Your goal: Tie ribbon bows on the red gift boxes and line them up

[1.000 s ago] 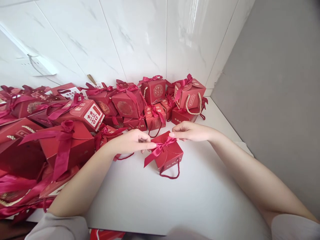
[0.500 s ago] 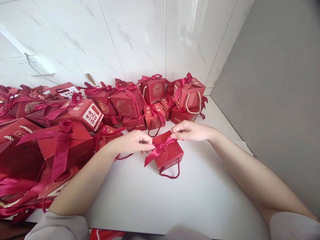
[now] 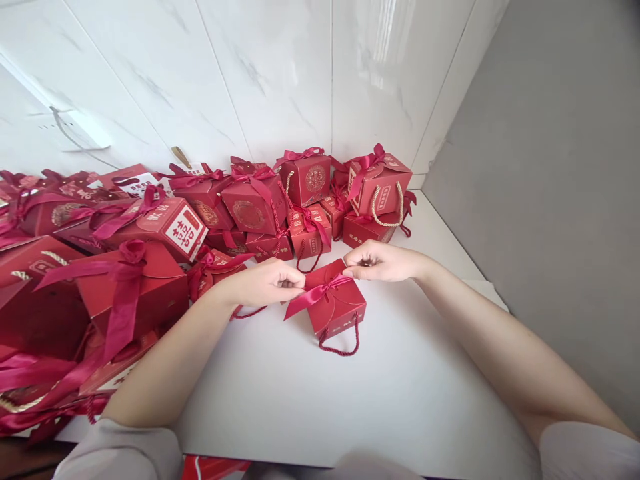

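A small red gift box (image 3: pixel 341 309) stands on the white table, its folded top crossed by a shiny crimson ribbon (image 3: pixel 311 300) knotted in the middle. A dark red cord handle (image 3: pixel 345 351) hangs from its near side. My left hand (image 3: pixel 273 281) pinches the ribbon at the left of the knot, with one loose tail hanging below the fingers. At the box's far right corner, my right hand (image 3: pixel 377 260) is closed on the ribbon's other side. Fingers hide the pinched ends of the ribbon.
Many red gift boxes (image 3: pixel 140 287) with ribbon bows are piled along the left and back. A box with a gold cord handle (image 3: pixel 383 183) sits on top at the back right. Behind is a marbled tile wall (image 3: pixel 280 80); a grey surface (image 3: pixel 560 167) rises on the right.
My left hand has shifted slightly left and up with the ribbon, whose loose tail moved along. The box has tilted or turned very slightly. My right hand has barely moved.
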Action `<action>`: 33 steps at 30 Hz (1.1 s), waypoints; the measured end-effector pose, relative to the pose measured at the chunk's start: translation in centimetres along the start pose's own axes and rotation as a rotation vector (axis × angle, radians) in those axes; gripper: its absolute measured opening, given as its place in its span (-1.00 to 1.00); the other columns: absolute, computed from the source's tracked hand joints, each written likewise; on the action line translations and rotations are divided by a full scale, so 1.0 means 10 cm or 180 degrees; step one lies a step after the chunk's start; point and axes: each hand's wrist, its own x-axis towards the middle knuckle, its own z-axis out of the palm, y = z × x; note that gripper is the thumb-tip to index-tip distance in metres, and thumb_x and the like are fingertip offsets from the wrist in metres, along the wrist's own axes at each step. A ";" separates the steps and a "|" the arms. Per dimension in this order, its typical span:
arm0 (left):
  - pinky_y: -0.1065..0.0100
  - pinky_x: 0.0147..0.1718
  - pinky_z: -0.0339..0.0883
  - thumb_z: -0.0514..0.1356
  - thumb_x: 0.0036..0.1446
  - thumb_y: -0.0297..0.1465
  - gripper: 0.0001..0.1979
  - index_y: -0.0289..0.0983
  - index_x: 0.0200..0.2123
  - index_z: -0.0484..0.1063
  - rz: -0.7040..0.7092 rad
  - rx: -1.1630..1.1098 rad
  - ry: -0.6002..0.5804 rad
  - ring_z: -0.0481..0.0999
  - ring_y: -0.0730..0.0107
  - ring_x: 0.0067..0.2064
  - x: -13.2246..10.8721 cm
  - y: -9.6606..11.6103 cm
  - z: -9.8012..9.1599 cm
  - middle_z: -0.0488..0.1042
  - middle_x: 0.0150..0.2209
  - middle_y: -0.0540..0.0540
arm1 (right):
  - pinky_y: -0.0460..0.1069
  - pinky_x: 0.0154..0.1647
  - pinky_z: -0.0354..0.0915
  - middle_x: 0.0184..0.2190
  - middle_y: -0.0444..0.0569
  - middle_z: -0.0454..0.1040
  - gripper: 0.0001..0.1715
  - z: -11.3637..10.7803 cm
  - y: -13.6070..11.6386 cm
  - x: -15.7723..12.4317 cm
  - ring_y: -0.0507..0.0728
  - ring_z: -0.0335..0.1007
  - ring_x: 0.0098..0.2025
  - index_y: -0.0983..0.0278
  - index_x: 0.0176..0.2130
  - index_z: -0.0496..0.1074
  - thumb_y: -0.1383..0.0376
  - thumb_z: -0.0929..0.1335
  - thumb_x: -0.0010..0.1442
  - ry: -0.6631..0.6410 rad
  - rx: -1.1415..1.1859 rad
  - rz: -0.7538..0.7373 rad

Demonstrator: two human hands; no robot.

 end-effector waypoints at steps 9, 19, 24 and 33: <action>0.45 -0.49 0.03 0.18 0.13 -0.14 -0.68 -0.24 -0.45 0.21 -0.0437 -0.0228 0.1489 0.15 0.53 -0.49 0.03 -0.01 0.05 0.18 -0.52 0.09 | -0.08 -0.45 0.08 -0.54 -0.19 0.27 -0.48 0.00 -0.11 0.00 -0.01 0.12 -0.50 0.26 -0.47 0.25 -0.07 0.28 0.31 0.0880 -0.0119 0.0192; 0.39 -0.57 -0.07 0.11 0.14 0.07 -0.44 -0.27 -0.63 0.32 -0.0743 0.0237 0.0731 0.09 0.52 -0.59 -0.11 0.08 0.03 0.11 -0.64 0.06 | 0.08 0.08 0.26 0.02 0.03 0.39 -0.89 0.15 -0.33 0.01 0.18 0.33 0.06 0.19 -0.18 0.49 0.25 0.35 0.29 0.0813 -0.0857 -0.0600; 0.40 -0.60 0.00 0.20 0.09 0.03 -0.52 -0.28 -0.53 0.52 -0.0648 -0.0200 0.0202 0.15 0.53 -0.61 -0.12 0.09 0.01 0.29 -0.63 0.03 | 0.09 0.07 0.30 -0.01 0.01 0.42 -0.87 0.21 -0.37 0.00 0.17 0.35 0.02 0.17 -0.16 0.49 0.33 0.39 0.24 0.0668 -0.0903 -0.0647; 0.39 -0.55 0.16 0.27 0.00 0.03 -0.55 -0.25 -0.59 0.56 -0.0708 0.0034 -0.0648 0.42 0.37 -0.55 -0.15 0.07 0.14 0.52 -0.56 -0.10 | 0.17 0.18 0.26 0.17 0.01 0.35 -0.42 0.19 -0.40 -0.05 0.24 0.28 0.19 0.08 0.17 0.31 0.25 0.43 0.18 0.0577 -0.0816 -0.0452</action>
